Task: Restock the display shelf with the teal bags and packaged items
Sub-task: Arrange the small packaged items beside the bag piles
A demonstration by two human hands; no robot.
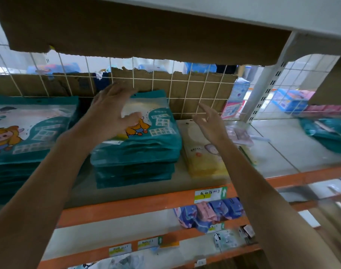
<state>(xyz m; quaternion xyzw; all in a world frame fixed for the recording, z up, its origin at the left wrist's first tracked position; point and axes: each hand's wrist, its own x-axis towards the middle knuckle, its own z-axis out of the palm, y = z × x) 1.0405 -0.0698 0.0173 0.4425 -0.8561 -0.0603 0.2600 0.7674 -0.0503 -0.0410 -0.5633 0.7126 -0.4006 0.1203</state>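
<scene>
A stack of teal bags [146, 150] with a cartoon print lies on the shelf board [278, 150] in the middle. My left hand [111, 111] hovers spread over the top bag, fingers relaxed, holding nothing. My right hand [210, 121] is open above the yellow packets [202, 158] that lie just right of the stack. A second, taller pile of teal bags [24, 136] sits at the far left. More teal bags [328, 133] lie loose at the far right of the shelf.
A white wire grid [185, 90] backed by torn cardboard closes the shelf's rear. An upper shelf overhangs close above. Small pink packages [241, 134] lie right of the yellow packets. Orange beams [127, 206] with price labels front the lower shelves, which hold blue and pink packs [208, 212].
</scene>
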